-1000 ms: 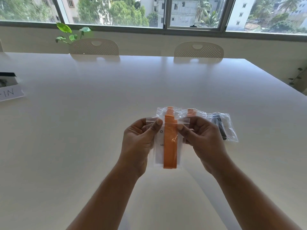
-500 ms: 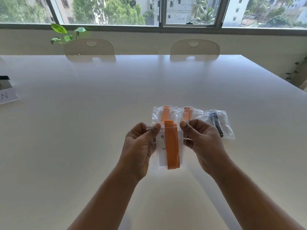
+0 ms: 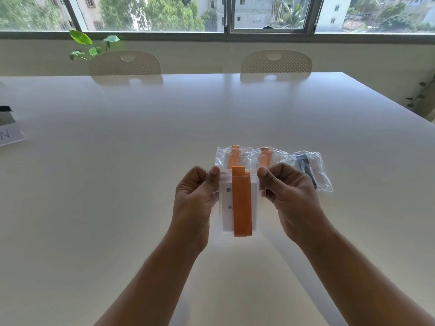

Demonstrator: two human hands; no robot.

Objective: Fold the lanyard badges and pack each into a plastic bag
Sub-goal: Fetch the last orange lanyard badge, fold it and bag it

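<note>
Clear plastic bag [image 3: 257, 208] held upright above a white table [image 3: 117, 184], its top corners pinched between thumb and fingers of the left hand [image 3: 195, 198] and the right hand [image 3: 292, 198]. Inside sit a folded orange lanyard [image 3: 242, 203] and a white badge [image 3: 226, 217] printed with a small round mark and letters starting "Sk". Behind lie three filled bags [image 3: 280, 156], side by side in a row. Far left, a paper sign [image 3: 10, 137] shows "N".
</note>
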